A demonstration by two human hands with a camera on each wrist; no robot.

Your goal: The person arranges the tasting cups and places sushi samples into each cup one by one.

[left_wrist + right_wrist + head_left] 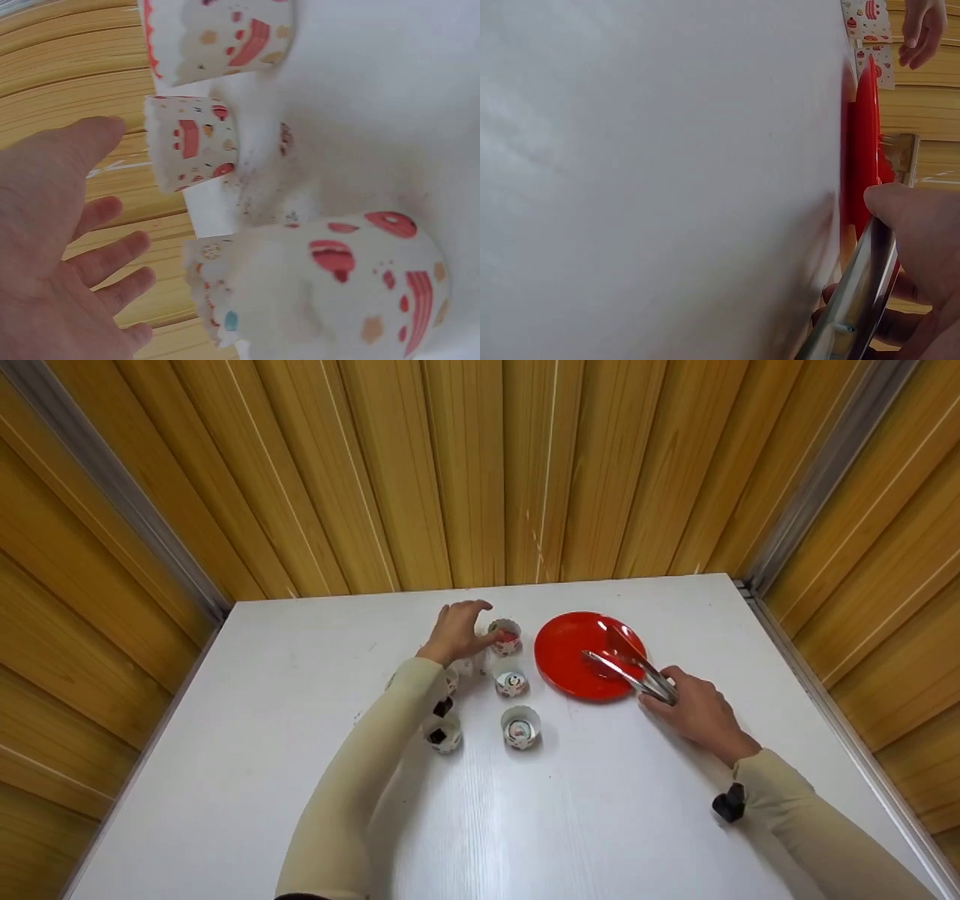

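Observation:
My left hand reaches to the back of the table with fingers spread and nothing held. Its thumb is right at the rim of a patterned paper baking cup that has something red inside. In the left wrist view the hand is beside several such cups, one of them the small-looking cup. My right hand grips metal tongs, whose ends are spread over the red plate. In the right wrist view, the thumb lies along the tongs.
Nearer me stand a cup and another cup, both with swirled pieces inside. A cup with a dark piece is on the left; others are partly hidden by the left arm. Wood-patterned walls enclose the white table.

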